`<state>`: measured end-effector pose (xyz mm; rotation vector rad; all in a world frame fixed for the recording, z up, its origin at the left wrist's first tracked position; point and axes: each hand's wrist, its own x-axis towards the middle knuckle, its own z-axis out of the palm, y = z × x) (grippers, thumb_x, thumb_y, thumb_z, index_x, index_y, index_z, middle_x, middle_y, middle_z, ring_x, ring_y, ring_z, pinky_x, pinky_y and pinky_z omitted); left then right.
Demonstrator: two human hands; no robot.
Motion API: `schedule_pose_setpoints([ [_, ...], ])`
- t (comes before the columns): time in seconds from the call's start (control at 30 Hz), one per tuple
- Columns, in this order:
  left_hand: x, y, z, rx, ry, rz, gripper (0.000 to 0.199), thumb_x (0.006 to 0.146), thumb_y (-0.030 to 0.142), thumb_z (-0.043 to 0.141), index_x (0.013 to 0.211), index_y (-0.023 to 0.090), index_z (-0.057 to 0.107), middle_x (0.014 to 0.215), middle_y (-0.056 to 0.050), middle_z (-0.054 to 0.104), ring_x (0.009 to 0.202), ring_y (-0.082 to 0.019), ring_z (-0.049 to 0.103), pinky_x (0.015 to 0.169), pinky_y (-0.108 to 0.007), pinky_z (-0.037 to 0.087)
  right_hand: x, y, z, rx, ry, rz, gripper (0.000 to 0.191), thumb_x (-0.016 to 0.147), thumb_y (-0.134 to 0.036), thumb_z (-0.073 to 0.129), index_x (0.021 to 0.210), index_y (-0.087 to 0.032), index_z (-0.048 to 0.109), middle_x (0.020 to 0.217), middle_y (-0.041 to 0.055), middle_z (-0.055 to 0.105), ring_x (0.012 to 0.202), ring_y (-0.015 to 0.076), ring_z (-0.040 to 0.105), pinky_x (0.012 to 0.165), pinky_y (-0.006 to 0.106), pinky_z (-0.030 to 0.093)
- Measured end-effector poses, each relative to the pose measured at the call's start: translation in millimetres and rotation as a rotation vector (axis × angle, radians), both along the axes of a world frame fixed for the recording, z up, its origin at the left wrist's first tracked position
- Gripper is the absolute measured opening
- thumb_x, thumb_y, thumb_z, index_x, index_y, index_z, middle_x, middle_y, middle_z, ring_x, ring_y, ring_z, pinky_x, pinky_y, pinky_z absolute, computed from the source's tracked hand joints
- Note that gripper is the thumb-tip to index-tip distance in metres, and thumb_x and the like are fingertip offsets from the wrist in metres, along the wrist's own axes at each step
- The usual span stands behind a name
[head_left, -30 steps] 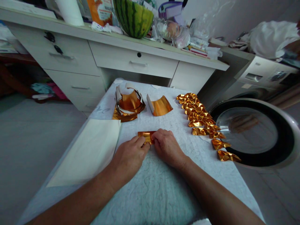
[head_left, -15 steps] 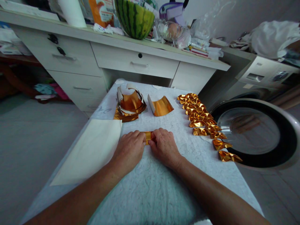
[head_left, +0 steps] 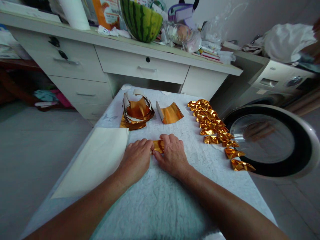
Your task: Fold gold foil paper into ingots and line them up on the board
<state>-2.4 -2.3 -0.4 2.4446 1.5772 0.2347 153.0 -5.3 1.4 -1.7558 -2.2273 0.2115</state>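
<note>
A narrow folded strip of gold foil paper [head_left: 158,146] lies on the cloth-covered table between my hands. My left hand [head_left: 140,155] is closed on its left end, the fingers curled together. On the right end, my right hand [head_left: 173,154] presses with bent fingers, its thumb reaching toward the left thumb. Beyond them sit a curved gold sheet [head_left: 172,113] and a stack of curled gold and white sheets [head_left: 138,110]. Folded gold pieces [head_left: 211,123], several in rows, line the table's right side.
White paper [head_left: 95,163] lies along the left of the table [head_left: 155,206]. Behind stands a drawer desk [head_left: 140,63] with a cut watermelon [head_left: 142,21]. An open round washer door [head_left: 265,140] is beside the right edge.
My right thumb has moved left along the strip toward my left hand, and the right fingers have spread forward over its end. The whole view has shifted slightly.
</note>
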Motion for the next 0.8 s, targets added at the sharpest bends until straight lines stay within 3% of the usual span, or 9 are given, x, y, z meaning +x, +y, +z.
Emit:
schedule_pose_setpoints([
  [0.3,-0.4,-2.0,-0.3,0.012,0.003,-0.004,0.015,0.09,0.012,0.042,0.095,0.02,0.055,0.095,-0.006,0.062,0.09,-0.024,0.056,0.074,-0.036,0.038,10.4,2.9,-3.9,0.04,0.01,0.026,0.071,0.083,-0.04,0.062,0.147,-0.029,0.034,0.129,0.0127,0.046,0.11,0.0301,0.044,0.095,0.047,0.034],
  [0.8,-2.0,-2.0,0.1,0.016,-0.047,-0.018,0.015,0.091,0.013,0.04,0.091,0.02,0.053,0.089,-0.004,0.059,0.085,-0.023,0.054,0.071,-0.035,0.034,49.2,7.3,1.2,-0.109,-0.001,0.034,0.078,0.085,-0.035,0.059,0.153,-0.026,0.022,0.143,0.0132,0.04,0.127,0.0306,0.038,0.105,0.05,0.03],
])
